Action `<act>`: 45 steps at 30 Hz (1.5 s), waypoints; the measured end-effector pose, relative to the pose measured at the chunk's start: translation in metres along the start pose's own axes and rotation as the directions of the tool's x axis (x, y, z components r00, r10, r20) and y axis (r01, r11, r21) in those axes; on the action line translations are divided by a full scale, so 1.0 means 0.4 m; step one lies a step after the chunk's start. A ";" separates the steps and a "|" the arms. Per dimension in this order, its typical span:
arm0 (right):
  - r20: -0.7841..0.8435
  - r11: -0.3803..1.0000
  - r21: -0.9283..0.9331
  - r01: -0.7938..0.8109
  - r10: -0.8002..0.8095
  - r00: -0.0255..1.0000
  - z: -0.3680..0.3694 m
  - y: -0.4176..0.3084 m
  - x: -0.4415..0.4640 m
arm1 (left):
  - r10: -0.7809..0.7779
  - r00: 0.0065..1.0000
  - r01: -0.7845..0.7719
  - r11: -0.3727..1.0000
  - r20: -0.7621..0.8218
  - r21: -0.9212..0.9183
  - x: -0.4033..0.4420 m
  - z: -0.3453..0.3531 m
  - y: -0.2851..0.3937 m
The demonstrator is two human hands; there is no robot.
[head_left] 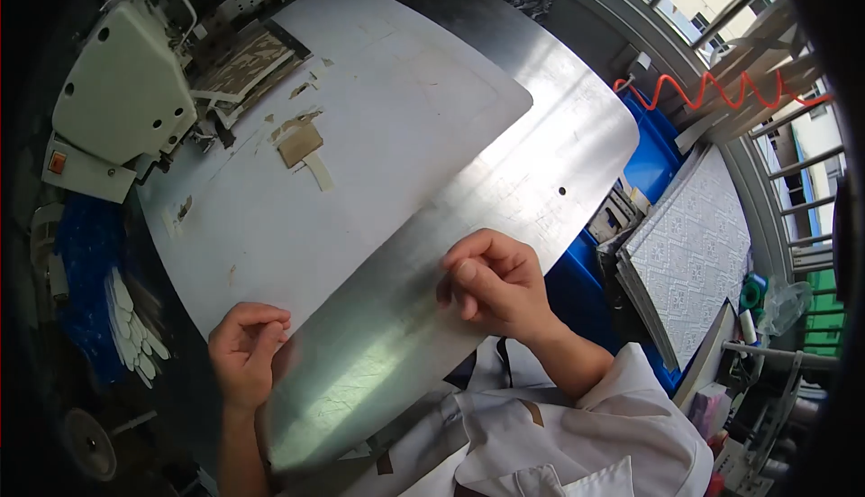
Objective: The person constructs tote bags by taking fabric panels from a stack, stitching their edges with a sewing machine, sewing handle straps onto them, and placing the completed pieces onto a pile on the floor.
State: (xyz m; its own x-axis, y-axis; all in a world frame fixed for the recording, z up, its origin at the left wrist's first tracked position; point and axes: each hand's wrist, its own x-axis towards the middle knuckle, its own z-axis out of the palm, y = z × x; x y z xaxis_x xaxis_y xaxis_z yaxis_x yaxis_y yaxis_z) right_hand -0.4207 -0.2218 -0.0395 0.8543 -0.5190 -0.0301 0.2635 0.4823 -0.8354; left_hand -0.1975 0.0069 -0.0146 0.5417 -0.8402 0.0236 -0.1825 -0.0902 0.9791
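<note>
My left hand (pixel 245 355) is over the near left edge of a white board (pixel 387 109), thumb and fingers drawn together in a pinch. Over the bare metal tabletop (pixel 360 353) hangs my right hand (pixel 500 282), its fingers curled in towards the thumb. Whatever either hand may hold is too small or hidden to make out. A brown patch (pixel 299 144) with a pale strip (pixel 319 173) shows on the board, out of reach of both hands. At the upper left stands a sewing machine (pixel 126 82), with a patterned fabric piece (pixel 248 64) beside it.
Blue plastic (pixel 90 272) and several pale flat strips (pixel 131 326) hang below the machine. To the right, a stack of patterned sheets (pixel 689 236) leans near a blue bin (pixel 651 150). A coiled red hose (pixel 721 91) runs along the barred window.
</note>
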 end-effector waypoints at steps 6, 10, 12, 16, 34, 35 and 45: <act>0.060 0.546 -0.819 0.179 -0.228 0.972 -0.071 -0.129 -0.171 | 0.079 0.997 -0.080 0.996 0.020 0.048 -0.008 -0.023 -0.037; 0.037 -0.353 -0.929 -0.116 -0.400 0.916 -0.227 -0.243 -0.340 | 0.062 0.998 -0.062 0.997 0.010 0.037 -0.016 -0.028 -0.041; -0.057 -0.425 -0.863 -0.274 -0.457 0.888 -0.268 -0.280 -0.423 | 0.050 0.999 -0.051 0.997 0.021 0.054 -0.014 -0.027 -0.039; -0.351 -0.365 -0.761 -0.536 -0.464 0.814 -0.316 -0.282 -0.524 | 0.045 0.999 -0.045 0.998 0.010 0.054 -0.015 -0.023 -0.039; -0.043 -0.147 -0.187 -0.971 -0.987 0.157 -0.277 -0.925 -0.694 | 0.009 1.000 -0.009 1.000 0.015 0.000 -0.016 -0.027 -0.014; 0.128 -0.244 -0.217 -0.945 -0.967 0.220 -0.243 -0.971 -0.715 | 0.002 1.000 -0.002 1.000 0.029 0.004 -0.013 -0.025 -0.010; 0.540 -0.644 -0.757 0.111 -0.521 0.661 0.196 -0.427 -0.170 | 0.037 0.999 -0.037 0.963 -0.003 -0.266 -0.009 -0.044 -0.010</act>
State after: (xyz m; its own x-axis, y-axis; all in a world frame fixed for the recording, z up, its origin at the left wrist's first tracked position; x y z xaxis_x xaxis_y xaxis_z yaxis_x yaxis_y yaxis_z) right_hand -0.4887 -0.2137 0.1481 0.6698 -0.2131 0.7113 -0.4141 -0.9023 0.1195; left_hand -0.1844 0.0198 -0.0151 0.5374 -0.8412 0.0606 0.0228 0.0863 0.9960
